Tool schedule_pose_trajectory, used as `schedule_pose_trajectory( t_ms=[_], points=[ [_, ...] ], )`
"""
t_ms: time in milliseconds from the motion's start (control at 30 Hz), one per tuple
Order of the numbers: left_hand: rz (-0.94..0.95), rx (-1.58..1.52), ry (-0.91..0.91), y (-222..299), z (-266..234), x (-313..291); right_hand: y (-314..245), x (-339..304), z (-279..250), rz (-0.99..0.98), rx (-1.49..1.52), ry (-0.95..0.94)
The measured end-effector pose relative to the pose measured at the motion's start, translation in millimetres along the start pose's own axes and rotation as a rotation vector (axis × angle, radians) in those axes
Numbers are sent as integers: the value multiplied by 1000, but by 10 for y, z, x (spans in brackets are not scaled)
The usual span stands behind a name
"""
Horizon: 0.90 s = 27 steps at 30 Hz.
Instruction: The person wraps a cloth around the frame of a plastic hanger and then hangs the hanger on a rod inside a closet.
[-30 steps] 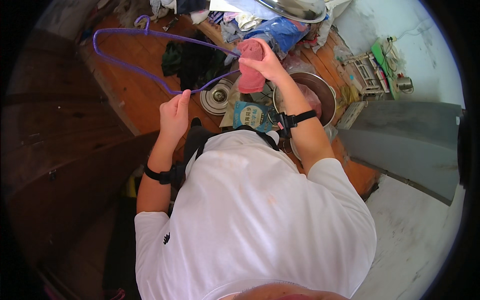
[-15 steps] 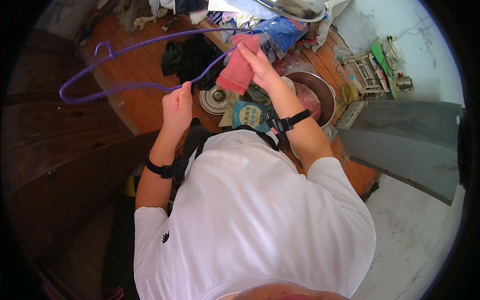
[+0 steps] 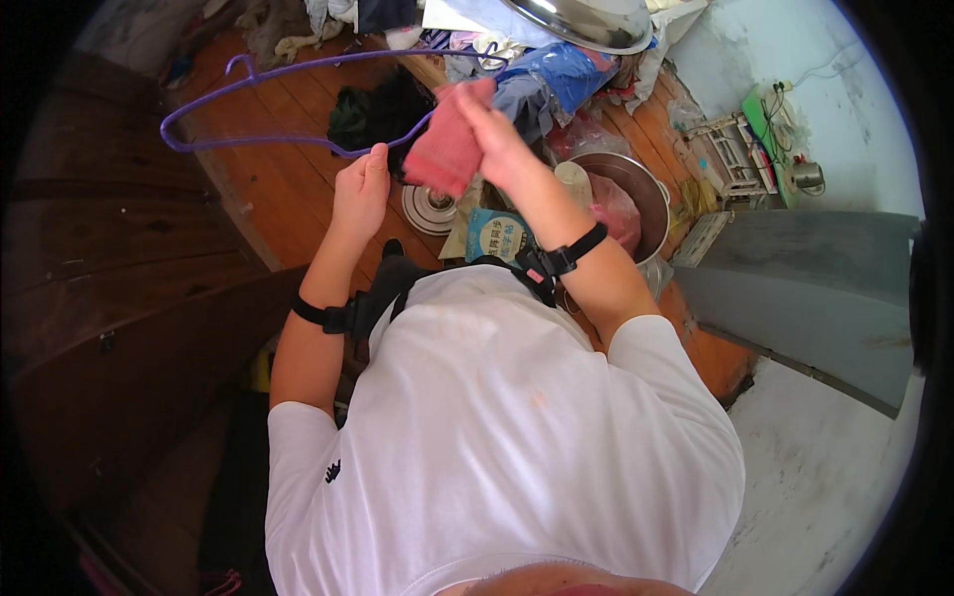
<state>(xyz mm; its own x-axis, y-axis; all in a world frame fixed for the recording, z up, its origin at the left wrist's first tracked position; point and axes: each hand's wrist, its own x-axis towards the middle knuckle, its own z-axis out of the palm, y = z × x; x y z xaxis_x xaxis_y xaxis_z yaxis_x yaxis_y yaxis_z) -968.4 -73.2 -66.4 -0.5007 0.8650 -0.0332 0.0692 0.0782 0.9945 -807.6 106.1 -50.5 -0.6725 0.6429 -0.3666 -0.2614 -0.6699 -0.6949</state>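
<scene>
— What lay around you just then?

— A wooden floor (image 3: 288, 189) of reddish boards, with a dark bundle of cloth (image 3: 383, 109) on it just past my hands. A metal pot (image 3: 631, 194) stood to my right with something pink inside, a round metal lid (image 3: 429, 211) lay flat below my hands, and a small blue packet (image 3: 494, 236) sat beside it. A shiny steel bowl (image 3: 586, 20) was cut off at the top edge, above a heap of blue plastic (image 3: 556, 79).

— And your hands?

— My left hand (image 3: 360, 189) was pinched around the lower wire of the purple hanger (image 3: 288, 99), thin and bent, held up over the floor with its hook pointing left. My right hand (image 3: 497, 139) gripped the pink cloth (image 3: 447, 149), soft and folded, right against the hanger's near end

— Anything you couldn't make out?

— Whether the cloth was actually over the wire; my fingers and the folds hid that. The clutter up top was too jumbled to tell apart, and my own white shirt (image 3: 497, 437) blocked everything below
</scene>
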Motion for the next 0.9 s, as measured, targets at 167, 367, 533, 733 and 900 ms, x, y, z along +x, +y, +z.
schedule_pose_trajectory(
  t_ms=[167,367,533,733,900],
  points=[
    [12,22,7,-29,119,-18,-44,94,18,8,-68,-50],
    [51,70,65,-216,75,132,194,-44,393,144,-111,-177],
    [-17,-41,68,-150,50,113,258,25,321,232,-167,-349],
    [24,142,35,-226,-137,173,445,146,257,91,-256,-250],
    [-161,-110,-63,-86,-164,6,194,289,3,104,-98,-25]
  ],
)
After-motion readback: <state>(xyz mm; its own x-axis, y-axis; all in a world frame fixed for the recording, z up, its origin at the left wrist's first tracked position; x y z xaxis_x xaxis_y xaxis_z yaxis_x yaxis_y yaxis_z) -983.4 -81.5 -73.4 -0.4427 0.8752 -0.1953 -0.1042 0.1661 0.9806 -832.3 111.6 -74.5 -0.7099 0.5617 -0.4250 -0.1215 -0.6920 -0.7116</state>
